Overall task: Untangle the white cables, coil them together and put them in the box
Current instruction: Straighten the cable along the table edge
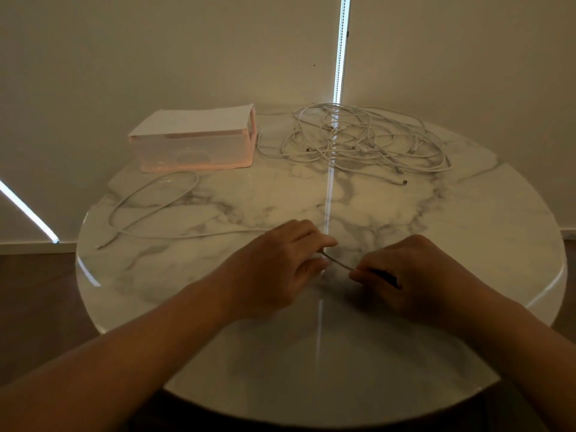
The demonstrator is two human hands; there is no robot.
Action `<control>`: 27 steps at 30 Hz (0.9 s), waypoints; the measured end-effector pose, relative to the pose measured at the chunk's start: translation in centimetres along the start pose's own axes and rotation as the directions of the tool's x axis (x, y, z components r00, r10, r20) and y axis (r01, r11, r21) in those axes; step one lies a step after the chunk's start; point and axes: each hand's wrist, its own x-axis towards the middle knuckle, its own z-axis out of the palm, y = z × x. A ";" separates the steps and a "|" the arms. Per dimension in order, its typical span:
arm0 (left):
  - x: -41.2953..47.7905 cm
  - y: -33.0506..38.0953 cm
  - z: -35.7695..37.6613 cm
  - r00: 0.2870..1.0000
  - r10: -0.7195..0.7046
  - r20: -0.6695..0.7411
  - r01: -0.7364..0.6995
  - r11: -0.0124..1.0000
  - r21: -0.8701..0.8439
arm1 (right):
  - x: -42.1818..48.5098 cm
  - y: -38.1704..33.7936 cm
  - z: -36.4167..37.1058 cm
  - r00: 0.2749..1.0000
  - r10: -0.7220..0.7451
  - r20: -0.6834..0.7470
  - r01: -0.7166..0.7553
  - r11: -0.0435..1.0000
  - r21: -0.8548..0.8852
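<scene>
Nearest, the left hand (pixel 280 263) and right hand (pixel 408 272) each pinched one freed white cable (pixel 338 262), a short stretch taut between them. Its slack looped leftward over the round marble table (pixel 467 229). Coiling seemed to be starting, so winding even loops came next. Beyond, the tangled cables (pixel 367 138) lay beside the translucent pink box (pixel 193 148), before drawn roller blinds (pixel 156 57).
</scene>
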 end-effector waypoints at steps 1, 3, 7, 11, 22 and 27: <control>0.2 0.1 0.1 1.000 0.000 -0.002 0.000 1.000 0.004 | 0.0 -0.1 0.1 1.000 -0.008 -0.004 0.008 1.000 0.008; 0.4 0.5 0.4 1.000 0.024 0.000 -0.024 1.000 -0.001 | 0.1 -0.4 0.1 0.999 -0.026 -0.019 0.027 0.999 0.019; -0.1 1.1 0.6 0.998 -0.029 0.050 0.034 0.994 -0.102 | 0.1 -0.7 0.2 0.999 -0.040 -0.021 0.040 0.999 0.016; -0.4 1.1 0.8 0.998 -0.022 0.062 0.026 0.997 -0.078 | -0.1 -0.8 0.1 0.999 -0.042 -0.006 0.042 0.999 0.030; -1.1 -1.3 -0.6 0.999 -0.031 0.040 0.031 0.999 -0.017 | -0.1 -0.9 0.1 0.997 -0.052 -0.051 0.053 0.999 0.010; -0.6 -0.3 -0.4 0.993 -0.039 0.109 0.039 0.999 0.008 | -0.1 -1.0 0.3 0.999 -0.046 -0.024 0.045 0.999 -0.018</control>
